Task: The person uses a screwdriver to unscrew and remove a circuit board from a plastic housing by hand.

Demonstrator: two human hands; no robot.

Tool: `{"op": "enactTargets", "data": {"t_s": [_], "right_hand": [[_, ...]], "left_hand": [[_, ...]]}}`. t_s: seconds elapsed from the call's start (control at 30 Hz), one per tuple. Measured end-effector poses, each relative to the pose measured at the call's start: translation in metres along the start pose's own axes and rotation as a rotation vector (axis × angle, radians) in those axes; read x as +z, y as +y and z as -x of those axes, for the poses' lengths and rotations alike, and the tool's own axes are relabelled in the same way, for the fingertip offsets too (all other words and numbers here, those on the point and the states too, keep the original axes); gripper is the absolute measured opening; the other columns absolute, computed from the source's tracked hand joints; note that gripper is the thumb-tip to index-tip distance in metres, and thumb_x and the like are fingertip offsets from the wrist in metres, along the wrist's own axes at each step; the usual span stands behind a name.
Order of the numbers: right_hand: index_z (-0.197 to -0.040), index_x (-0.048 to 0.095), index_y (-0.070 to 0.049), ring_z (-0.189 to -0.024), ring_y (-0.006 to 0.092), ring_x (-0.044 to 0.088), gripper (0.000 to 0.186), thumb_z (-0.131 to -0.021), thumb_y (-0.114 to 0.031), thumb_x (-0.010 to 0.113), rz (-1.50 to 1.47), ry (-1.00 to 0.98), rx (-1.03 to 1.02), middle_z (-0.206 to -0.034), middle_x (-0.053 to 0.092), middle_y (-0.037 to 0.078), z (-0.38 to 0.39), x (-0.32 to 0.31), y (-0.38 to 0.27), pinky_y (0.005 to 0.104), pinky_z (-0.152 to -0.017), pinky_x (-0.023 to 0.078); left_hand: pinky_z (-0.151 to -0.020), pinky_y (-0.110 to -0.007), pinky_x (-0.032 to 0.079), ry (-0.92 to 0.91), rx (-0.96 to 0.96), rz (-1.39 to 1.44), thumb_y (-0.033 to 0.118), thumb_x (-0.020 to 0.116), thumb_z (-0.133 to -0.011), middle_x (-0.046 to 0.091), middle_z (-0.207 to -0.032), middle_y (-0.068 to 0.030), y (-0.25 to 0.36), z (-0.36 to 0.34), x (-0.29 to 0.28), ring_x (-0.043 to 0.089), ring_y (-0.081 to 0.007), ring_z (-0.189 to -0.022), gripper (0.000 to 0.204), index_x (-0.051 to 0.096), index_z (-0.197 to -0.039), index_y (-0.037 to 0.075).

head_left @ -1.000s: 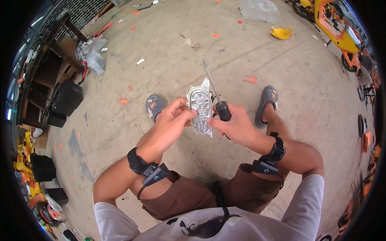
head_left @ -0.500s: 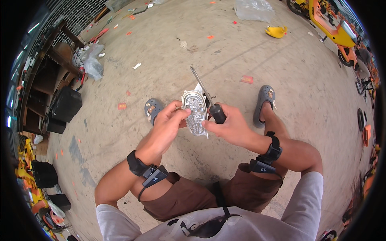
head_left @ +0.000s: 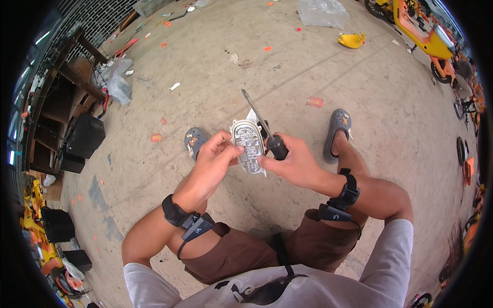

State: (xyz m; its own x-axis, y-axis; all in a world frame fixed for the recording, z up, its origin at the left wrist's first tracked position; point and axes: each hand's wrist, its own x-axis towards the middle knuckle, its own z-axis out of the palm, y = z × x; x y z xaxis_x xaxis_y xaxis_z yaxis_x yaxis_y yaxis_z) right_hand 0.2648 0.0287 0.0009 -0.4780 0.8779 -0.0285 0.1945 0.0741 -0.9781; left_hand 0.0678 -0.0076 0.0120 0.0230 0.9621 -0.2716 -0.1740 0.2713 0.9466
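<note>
An oval electronic module [head_left: 248, 146] with a pale rim and a shiny, silvery, bumpy face is held in front of me, between my knees. My left hand [head_left: 218, 151] pinches its left edge, thumb on the face. At the opposite edge, my right hand [head_left: 290, 159] grips it with the thumb pressed near its lower right. That same hand also holds a screwdriver [head_left: 277, 146] by its black handle; the metal shaft points up and to the left, past the module's top. Dark parts behind the module are mostly hidden.
Grey clogs [head_left: 339, 128] on my feet stand on the concrete floor [head_left: 205, 97]. A black box [head_left: 84, 134] and a dark wooden rack [head_left: 67, 77] stand at left. Plastic sheeting [head_left: 323, 13] and a yellow shell piece [head_left: 352, 40] lie farther off, near a yellow-orange scooter [head_left: 416, 31].
The screwdriver's tip has dipped slightly and shifted left. My left fingers and the module have moved very little; both hands keep their grip.
</note>
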Motion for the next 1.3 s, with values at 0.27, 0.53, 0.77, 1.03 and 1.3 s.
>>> {"op": "enactTargets", "data": {"t_s": [0.27,0.53,0.77,1.03,1.3], "right_hand": [[-0.087,0.060,0.000,-0.067,0.0081,0.052,0.023,-0.078,-0.017,0.073,-0.014,-0.005,0.008,-0.072,0.059,0.002,0.000,-0.001,0.000,0.0259,-0.061,0.043],[-0.087,0.060,0.000,-0.067,0.0087,0.052,0.024,-0.077,-0.018,0.073,-0.005,-0.012,0.003,-0.072,0.059,0.004,0.000,-0.002,0.003,0.0270,-0.061,0.044],[-0.091,0.061,-0.003,-0.060,0.0041,0.042,0.026,-0.078,-0.020,0.075,-0.040,-0.019,0.020,-0.066,0.045,-0.005,0.000,0.000,0.004,0.0235,-0.053,0.034],[-0.091,0.060,-0.004,-0.060,0.0038,0.041,0.024,-0.079,-0.020,0.074,-0.049,-0.016,-0.012,-0.064,0.043,-0.006,-0.001,-0.001,0.006,0.0238,-0.052,0.033],[-0.088,0.060,0.001,-0.068,0.0097,0.054,0.026,-0.077,-0.019,0.074,-0.030,-0.026,0.041,-0.072,0.060,0.005,0.000,-0.004,-0.003,0.0276,-0.062,0.045]], "left_hand": [[-0.063,-0.024,0.043,0.014,-0.037,0.035,0.013,0.055,-0.092,0.061,-0.087,-0.0018,0.007,0.001,0.003,0.060,-0.0113,-0.077,0.005,0.052,-0.091,0.009],[-0.083,-0.032,0.050,-0.016,-0.028,0.081,0.012,0.056,-0.093,0.062,-0.092,-0.0038,-0.001,-0.003,-0.004,0.059,-0.0119,-0.088,0.008,0.055,-0.090,0.004],[-0.082,-0.033,0.051,-0.024,-0.002,0.065,0.008,0.056,-0.091,0.062,-0.092,-0.0040,-0.004,-0.004,-0.007,0.060,-0.0121,-0.088,0.004,0.055,-0.091,0.003],[-0.082,-0.033,0.051,0.011,-0.004,0.028,0.007,0.056,-0.090,0.064,-0.095,-0.0054,-0.003,-0.004,-0.005,0.060,-0.0128,-0.089,0.007,0.057,-0.095,0.002],[-0.082,-0.032,0.051,0.006,-0.018,0.107,0.010,0.056,-0.092,0.063,-0.093,-0.0055,-0.004,-0.005,-0.004,0.060,-0.0122,-0.088,0.008,0.056,-0.091,0.002]]}}
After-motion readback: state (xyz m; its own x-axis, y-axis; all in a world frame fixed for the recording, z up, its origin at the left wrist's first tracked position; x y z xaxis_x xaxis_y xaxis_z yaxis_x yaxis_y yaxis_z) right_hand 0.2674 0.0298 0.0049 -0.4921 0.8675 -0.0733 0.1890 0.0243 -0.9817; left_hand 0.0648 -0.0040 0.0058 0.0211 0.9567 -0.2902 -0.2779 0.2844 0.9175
